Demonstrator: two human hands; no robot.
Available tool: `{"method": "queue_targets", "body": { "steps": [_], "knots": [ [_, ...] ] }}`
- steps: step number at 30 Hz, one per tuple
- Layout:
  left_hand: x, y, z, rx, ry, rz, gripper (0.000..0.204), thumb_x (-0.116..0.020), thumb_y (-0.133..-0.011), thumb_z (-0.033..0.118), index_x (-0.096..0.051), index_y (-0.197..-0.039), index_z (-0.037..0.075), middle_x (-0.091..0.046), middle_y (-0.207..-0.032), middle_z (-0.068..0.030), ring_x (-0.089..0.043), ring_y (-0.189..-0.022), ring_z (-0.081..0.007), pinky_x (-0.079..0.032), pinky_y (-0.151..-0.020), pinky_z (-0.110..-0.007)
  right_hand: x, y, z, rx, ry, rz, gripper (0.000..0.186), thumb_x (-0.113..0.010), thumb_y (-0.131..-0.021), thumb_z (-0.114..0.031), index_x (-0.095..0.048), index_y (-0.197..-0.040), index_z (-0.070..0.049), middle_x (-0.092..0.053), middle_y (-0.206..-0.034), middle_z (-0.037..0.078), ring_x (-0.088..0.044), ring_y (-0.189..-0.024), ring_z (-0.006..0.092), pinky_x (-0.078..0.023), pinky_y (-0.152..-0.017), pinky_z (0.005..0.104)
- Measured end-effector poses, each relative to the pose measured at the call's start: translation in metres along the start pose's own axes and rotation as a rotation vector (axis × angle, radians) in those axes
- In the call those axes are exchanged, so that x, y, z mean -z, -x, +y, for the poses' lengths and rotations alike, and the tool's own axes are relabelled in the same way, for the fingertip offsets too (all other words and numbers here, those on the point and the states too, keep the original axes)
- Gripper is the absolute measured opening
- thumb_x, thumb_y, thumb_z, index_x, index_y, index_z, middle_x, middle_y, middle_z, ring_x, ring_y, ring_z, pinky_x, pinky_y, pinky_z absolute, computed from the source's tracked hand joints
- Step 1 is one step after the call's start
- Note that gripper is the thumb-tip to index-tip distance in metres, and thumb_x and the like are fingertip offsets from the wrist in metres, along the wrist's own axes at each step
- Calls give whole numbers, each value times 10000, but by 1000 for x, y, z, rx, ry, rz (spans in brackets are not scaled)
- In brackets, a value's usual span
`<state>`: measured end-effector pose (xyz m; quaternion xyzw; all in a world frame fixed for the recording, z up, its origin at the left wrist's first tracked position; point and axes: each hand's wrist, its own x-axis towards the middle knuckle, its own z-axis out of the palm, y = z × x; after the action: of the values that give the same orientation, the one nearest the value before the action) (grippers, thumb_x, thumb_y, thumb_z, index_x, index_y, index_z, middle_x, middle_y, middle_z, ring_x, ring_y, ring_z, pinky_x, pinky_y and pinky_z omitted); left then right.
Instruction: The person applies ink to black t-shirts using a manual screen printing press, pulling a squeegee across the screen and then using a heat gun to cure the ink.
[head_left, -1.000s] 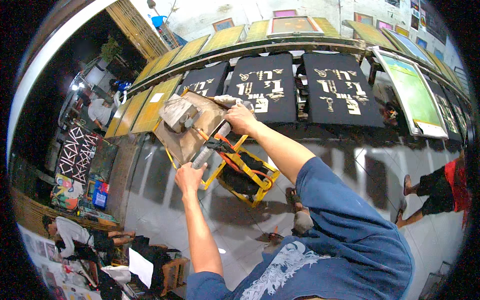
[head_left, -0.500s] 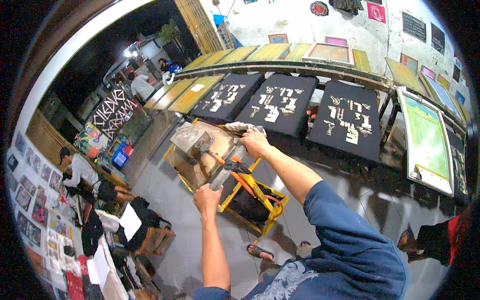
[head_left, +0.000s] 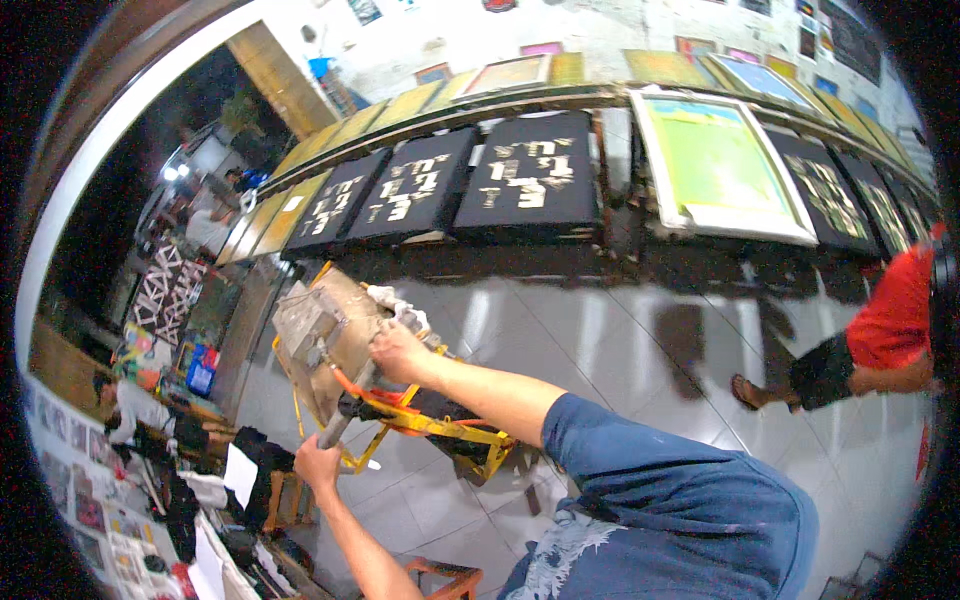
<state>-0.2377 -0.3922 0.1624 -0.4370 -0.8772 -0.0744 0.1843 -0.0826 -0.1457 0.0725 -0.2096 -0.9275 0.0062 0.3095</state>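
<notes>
My left hand (head_left: 318, 462) is wrapped round the lower end of a grey handle bar (head_left: 336, 426), low left of centre. My right hand (head_left: 398, 352) is closed on the same bar higher up, close to a crumpled white cloth (head_left: 398, 302). The bar belongs to a yellow metal cart frame (head_left: 488, 455), which carries a tilted grimy metal plate with a boxy unit (head_left: 305, 315) on it and an orange hose (head_left: 350, 383) below the unit. Part of the bar is hidden by my right hand and forearm.
A long rack holds printed black T-shirts (head_left: 525, 175), a green screen frame (head_left: 720, 165) and yellow boards (head_left: 265, 225). A person in red (head_left: 890, 320) steps in at the right. Another person (head_left: 140, 415) bends at a cluttered left bench; people (head_left: 210, 225) stand near the doorway.
The cart and both my hands have shifted left in the view, which has turned. The person in red has come further into view, a sandalled foot forward.
</notes>
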Motion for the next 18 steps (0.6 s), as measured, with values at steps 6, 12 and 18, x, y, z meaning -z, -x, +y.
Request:
{"method": "queue_targets", "body": {
  "steps": [6,12,18],
  "knots": [
    [23,82,-10,16,-56,-48,362,-841,-640,321,-764,-868,51,-709,-791,-248,-693,-785,-456,-529,-699,-552,76,78,-33,29,29,-92,168,-678,-777,-233,-761,-840,-102,-738,-867,79,-690,-912,254,-472,-848,403],
    [78,198,88,70,-39,-34,303,-791,-669,330,-764,-850,89,-728,-812,-215,-709,-808,-429,-560,-735,-514,120,159,-16,108,-11,-128,136,-709,-704,-221,-758,-791,-127,-746,-859,94,-714,-919,246,-497,-838,417],
    [112,312,170,251,66,-13,303,-772,-688,326,-767,-862,78,-726,-809,-222,-711,-824,-423,-563,-756,-507,165,239,-2,250,15,-7,130,-713,-731,-244,-768,-764,-131,-750,-822,94,-732,-839,253,-519,-782,442]
  ]
}}
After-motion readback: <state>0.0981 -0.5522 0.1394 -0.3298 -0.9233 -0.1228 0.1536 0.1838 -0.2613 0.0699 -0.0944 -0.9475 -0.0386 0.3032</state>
